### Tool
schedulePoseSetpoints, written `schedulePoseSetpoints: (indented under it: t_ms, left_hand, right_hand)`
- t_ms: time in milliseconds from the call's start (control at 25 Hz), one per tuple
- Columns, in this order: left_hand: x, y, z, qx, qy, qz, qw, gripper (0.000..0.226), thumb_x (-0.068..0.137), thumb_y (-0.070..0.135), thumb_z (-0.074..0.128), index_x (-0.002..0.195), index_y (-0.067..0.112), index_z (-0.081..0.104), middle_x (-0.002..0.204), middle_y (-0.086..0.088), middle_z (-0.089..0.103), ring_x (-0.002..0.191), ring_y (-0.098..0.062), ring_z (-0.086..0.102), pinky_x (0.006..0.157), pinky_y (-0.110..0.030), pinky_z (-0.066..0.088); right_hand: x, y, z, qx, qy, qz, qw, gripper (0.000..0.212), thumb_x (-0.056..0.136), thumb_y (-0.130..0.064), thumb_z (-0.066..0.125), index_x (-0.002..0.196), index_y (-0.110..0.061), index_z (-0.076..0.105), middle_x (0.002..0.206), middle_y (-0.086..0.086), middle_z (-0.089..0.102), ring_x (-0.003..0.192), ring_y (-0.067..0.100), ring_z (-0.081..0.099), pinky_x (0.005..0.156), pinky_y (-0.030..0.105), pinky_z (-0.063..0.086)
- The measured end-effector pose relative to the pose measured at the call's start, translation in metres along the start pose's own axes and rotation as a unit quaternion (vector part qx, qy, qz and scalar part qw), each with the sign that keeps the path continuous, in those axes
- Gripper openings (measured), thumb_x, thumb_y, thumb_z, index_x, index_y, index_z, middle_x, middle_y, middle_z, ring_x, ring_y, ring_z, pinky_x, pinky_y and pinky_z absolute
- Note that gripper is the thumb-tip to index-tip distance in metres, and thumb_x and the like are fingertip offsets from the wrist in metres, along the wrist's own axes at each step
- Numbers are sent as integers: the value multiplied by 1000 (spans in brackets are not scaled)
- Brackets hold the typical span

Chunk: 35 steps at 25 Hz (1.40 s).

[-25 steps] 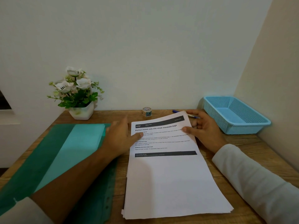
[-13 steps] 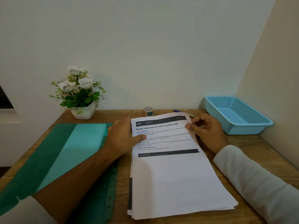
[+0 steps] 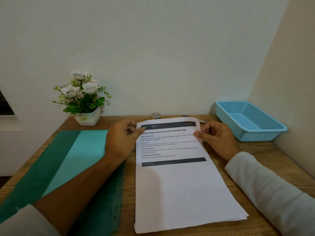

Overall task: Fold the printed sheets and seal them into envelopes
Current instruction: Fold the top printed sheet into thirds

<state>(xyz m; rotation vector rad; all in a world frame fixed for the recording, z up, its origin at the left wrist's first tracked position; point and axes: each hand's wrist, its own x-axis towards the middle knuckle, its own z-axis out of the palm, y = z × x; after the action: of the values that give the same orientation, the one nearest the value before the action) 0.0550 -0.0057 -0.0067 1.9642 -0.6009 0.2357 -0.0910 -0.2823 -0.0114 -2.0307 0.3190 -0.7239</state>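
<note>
At the far left of the wooden desk [image 3: 109,122] lay a dark green folder [image 3: 34,172] with a lighter teal sheet [image 3: 81,154] on top of it. Behind them, near the wall, stood a white pot of white flowers [image 3: 81,97].

The left hand [image 3: 121,138] reached across the folder's right edge to the top left corner of the printed sheets [image 3: 180,184]. Its thumb lay on the printed face and its fingers curled behind the corner, pinching the top sheet there.

The printed sheets sat as a stack in the middle of the desk, long side running away from the person, text at the far end. Several edges fanned out at the near corner. The far edge of the top sheet appeared slightly raised.

Just behind the stack stood a small roll of tape [image 3: 156,115]. A pen [image 3: 202,121] lay beside it, mostly hidden; its make could not be told.

The right hand [image 3: 217,139] pinched the top right corner of the same sheet, thumb on the face, the other fingers curled.

At the far right, in the corner, sat a blue mesh basket [image 3: 274,132].
</note>
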Motion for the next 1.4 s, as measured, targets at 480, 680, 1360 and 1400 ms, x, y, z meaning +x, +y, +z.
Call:
schedulePoseSetpoints:
  t_ms: [480,680,1360,1400]
  left_hand:
    - [0,-2,-1,-61,18,56,996,19,97,26,65,112,22,76,105,10,72,93,-4,69,81,-30,60]
    - [0,5,0,-148,26,35,988,16,94,12,68,108,12,75,99,1,73,86,-12,72,71,-21,60]
    - [-2,3,5,-273,-154,-55,948,34,88,6,73,121,8,65,109,-6,77,95,-28,76,78,-47,63]
    - [-3,2,5,-269,-166,-57,947,38,87,5,73,124,10,64,111,-5,77,96,-28,76,79,-49,63]
  right_hand:
    - [0,-2,0,-14,-3,11,1000,17,86,-16,81,79,-6,69,68,-5,65,58,-1,55,58,14,49]
    - [-2,-1,0,-15,-8,18,1000,21,91,-22,77,78,-7,72,74,0,73,67,10,65,67,24,55]
    - [-10,-15,20,188,-5,65,980,26,84,-13,82,109,-10,74,104,3,80,93,22,77,81,39,63]
    - [-10,-15,20,194,-4,62,979,24,85,-13,81,108,-9,74,102,4,80,92,25,77,79,39,63]
